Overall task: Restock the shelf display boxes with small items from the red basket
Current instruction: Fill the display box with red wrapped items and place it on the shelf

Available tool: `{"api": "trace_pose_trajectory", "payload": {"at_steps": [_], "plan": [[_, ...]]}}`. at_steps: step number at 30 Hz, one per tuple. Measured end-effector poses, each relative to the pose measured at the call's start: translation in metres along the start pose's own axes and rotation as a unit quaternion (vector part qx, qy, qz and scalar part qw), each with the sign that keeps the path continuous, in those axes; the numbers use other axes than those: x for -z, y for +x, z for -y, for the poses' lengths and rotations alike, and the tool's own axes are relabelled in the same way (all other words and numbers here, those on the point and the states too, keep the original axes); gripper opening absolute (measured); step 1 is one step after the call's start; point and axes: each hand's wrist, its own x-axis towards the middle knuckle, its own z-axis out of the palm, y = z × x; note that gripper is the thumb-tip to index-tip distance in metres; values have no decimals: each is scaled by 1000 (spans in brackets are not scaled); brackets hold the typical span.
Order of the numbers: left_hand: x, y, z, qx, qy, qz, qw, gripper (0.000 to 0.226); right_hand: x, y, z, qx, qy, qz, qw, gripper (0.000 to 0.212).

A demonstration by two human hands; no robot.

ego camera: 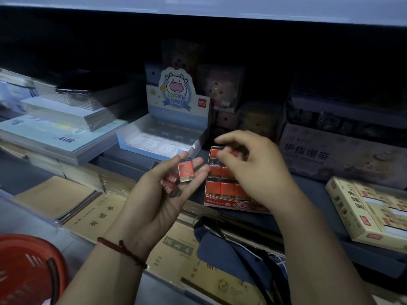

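Note:
My left hand (pixel 163 190) lies palm up in front of the shelf and carries several small red 2B erasers (pixel 186 172) on its fingers and palm. To its right stands the red display box (pixel 220 202), partly filled with rows of the same red erasers. My right hand (pixel 253 170) hovers over that box with fingers bent down; its fingertips are at a red eraser near the box's back row. Whether it pinches one is unclear. The red basket (pixel 28 267) shows at the bottom left corner.
A pale blue "Lucky Cow" display box (pixel 154 139) stands behind my left hand. Notebook stacks (pixel 61 137) fill the left; brown exercise books (pixel 105 214) lie below. A purple bandage box (pixel 330 155) and a cream box (pixel 370 210) sit right. A dark blue bag strap (pixel 231 245) hangs in front.

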Motion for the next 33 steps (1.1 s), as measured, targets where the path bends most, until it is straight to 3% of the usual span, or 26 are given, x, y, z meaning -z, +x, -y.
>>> {"api": "trace_pose_trajectory", "payload": {"at_steps": [3, 8, 11, 15, 18, 23, 25, 29, 33], "plan": [[1, -1, -2, 15, 13, 32, 999, 30, -9, -4, 15, 24, 27, 53, 998, 23], [2, -5, -5, 39, 34, 75, 996, 45, -23, -6, 13, 13, 10, 93, 996, 45], [-1, -6, -7, 29, 45, 87, 995, 47, -23, -5, 13, 0, 36, 114, 993, 36], [-1, -5, -9, 12, 1, 79, 997, 61, -17, -5, 13, -28, 143, 70, 987, 15], [2, -1, -7, -12, -42, 51, 998, 73, -15, -3, 8, -64, 236, 21, 969, 15], [12, 7, -5, 5, -4, 7, 1000, 82, -14, -3, 4, -112, 253, 9, 961, 14], [13, 8, -3, 11, 6, 20, 1000, 75, -15, -3, 4, -131, 277, 13, 952, 13], [9, 3, -4, 19, 21, 50, 998, 34, -16, -4, 5, -147, 309, 17, 940, 12], [8, 3, 1, 24, 21, 54, 998, 22, -1, -2, 0, -154, 267, -34, 951, 12]]}}
